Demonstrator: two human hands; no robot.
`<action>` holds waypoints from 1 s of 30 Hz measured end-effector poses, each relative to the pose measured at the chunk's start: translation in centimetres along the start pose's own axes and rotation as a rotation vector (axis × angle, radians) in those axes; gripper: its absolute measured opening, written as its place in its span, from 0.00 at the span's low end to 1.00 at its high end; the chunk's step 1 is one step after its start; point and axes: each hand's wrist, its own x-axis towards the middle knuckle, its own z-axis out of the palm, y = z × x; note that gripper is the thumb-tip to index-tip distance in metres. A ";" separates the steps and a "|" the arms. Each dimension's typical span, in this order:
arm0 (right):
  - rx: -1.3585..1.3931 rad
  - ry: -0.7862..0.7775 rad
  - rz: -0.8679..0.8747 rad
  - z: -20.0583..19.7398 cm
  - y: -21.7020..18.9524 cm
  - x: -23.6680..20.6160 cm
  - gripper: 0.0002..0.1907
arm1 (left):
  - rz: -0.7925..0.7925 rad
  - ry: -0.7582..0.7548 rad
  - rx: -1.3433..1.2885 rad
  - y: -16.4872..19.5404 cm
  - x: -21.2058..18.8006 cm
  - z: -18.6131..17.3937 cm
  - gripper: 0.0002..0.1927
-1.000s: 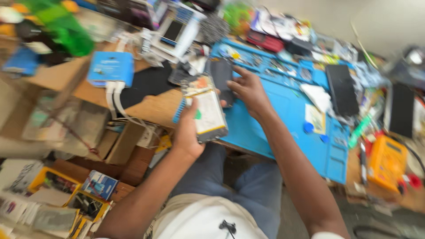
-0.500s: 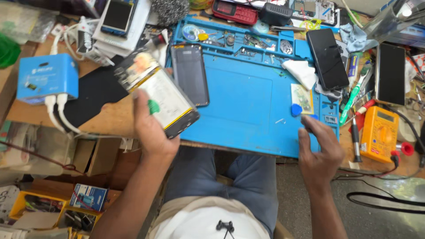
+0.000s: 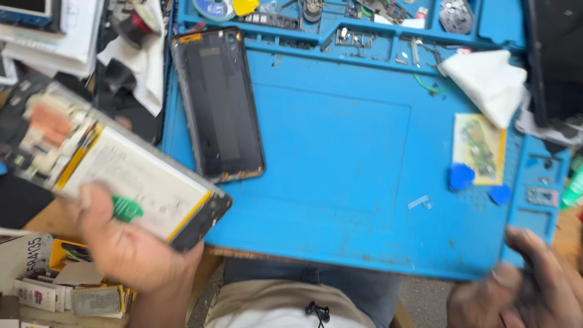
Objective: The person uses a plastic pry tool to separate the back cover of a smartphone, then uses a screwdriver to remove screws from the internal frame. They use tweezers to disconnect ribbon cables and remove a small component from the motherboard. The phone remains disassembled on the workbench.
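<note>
Beside blue mat [image 3: 340, 200], left hand [image 3: 130, 249] gripping opened phone [image 3: 121, 164], green tab [image 3: 126, 208]

Two opened phones [image 3: 115, 176]; two blue picks [image 3: 461, 177]; one mat [image 3: 340, 182]

dark phone screen [image 3: 218, 103] | on blue mat [image 3: 340, 182] (upper left) | glossy rectangle

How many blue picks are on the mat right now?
2. One blue pick lies against the left edge of the small yellow-green card; the other blue pick sits just right of it, nearer the mat's right edge. Clutter may hide more.
</note>
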 end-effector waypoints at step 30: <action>-0.091 -0.286 -0.168 5.5 -9.5 8.5 0.55 | -0.715 -0.470 -0.416 -3.1 -2.5 13.0 0.30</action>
